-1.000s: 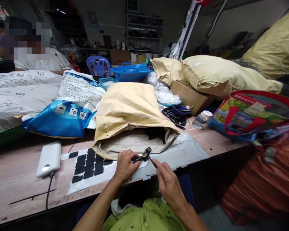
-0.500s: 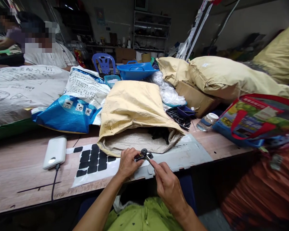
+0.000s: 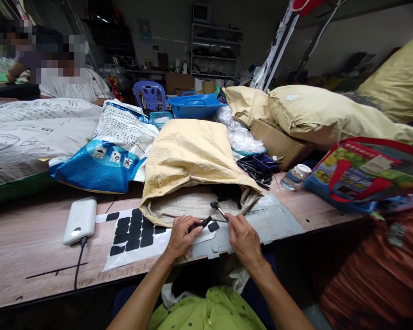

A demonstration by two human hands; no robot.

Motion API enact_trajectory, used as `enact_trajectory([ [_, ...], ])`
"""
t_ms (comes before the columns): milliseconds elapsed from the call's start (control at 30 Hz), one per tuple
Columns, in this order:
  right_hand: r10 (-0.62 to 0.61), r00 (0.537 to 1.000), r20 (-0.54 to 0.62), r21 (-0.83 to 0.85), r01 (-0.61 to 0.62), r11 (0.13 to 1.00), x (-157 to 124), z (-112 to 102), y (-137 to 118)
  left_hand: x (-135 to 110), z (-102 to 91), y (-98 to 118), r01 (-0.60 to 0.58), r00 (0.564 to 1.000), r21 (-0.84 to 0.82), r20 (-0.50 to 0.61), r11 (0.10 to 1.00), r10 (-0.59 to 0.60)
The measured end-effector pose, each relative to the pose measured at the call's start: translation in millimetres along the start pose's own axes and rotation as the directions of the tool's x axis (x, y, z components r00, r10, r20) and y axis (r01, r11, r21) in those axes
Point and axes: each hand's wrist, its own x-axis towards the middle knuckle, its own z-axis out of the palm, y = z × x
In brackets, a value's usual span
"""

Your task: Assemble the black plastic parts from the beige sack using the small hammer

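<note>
My left hand (image 3: 181, 234) is closed on a small black plastic part (image 3: 201, 223) just above the white sticker sheet (image 3: 124, 250), which carries several black pads. My right hand (image 3: 242, 236) pinches a thin metal tool with a round black tip (image 3: 218, 209) and holds it a short way right of the black part. A loose black pad (image 3: 213, 226) lies between the two hands. Both hands sit at the table's near edge, in front of the open tan sack (image 3: 189, 160), where more black parts (image 3: 229, 192) show in the mouth.
A white power bank (image 3: 80, 221) with a cable lies at the left. Blue-and-white sacks (image 3: 106, 146) and a blue basin (image 3: 194, 103) stand behind. A jar (image 3: 295, 176), a tray of black parts (image 3: 259, 166) and a red-handled bag (image 3: 365, 169) sit right. Another person (image 3: 72, 82) is far left.
My hands have come apart: the right hand drew the metal tool away to the right, off the black part in the left hand. A black pad now lies between them.
</note>
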Motion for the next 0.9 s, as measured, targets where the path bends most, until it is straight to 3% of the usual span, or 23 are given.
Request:
enact_trajectory([
  [200, -0.092, 0.995, -0.029, -0.118, 0.088, 0.989, -1, 18, -4, 1, 0.7, -5, 0.019, 0.999, -0.049, -0.026, 0.999, -0.02],
  [367, -0.072, 0.997, -0.027, -0.002, 0.072, 0.997, -1, 8, -18, 1, 1.0, -5, 0.039, 0.998, -0.07, -0.043, 0.997, -0.042],
  [467, -0.222, 0.975, -0.033, 0.108, 0.224, 0.969, 3, -1, -34, -2, 1.7, -3, 0.063, 0.995, -0.132, -0.066, 0.989, -0.072],
  [600, -0.376, 0.92, 0.114, 0.147, 0.358, 0.922, 9, -1, -53, -6, 1.8, -2, 0.083, 0.994, -0.308, -0.039, 0.948, -0.1],
  [667, -0.359, 0.921, 0.152, 0.15, 0.338, 0.929, 11, 5, -55, -8, -0.5, -3, 0.082, 0.995, -0.404, -0.025, 0.911, -0.1],
  [767, -0.276, 0.954, 0.115, 0.233, 0.244, 0.941, 12, 14, -53, -10, -6.5, -3, 0.044, 0.998, -0.517, -0.017, 0.855, -0.062],
  [900, -0.052, 0.993, 0.106, 0.505, -0.009, 0.863, 13, 17, -52, -11, -12.5, 2, -0.018, 1.0, -0.347, -0.018, 0.938, 0.012],
])
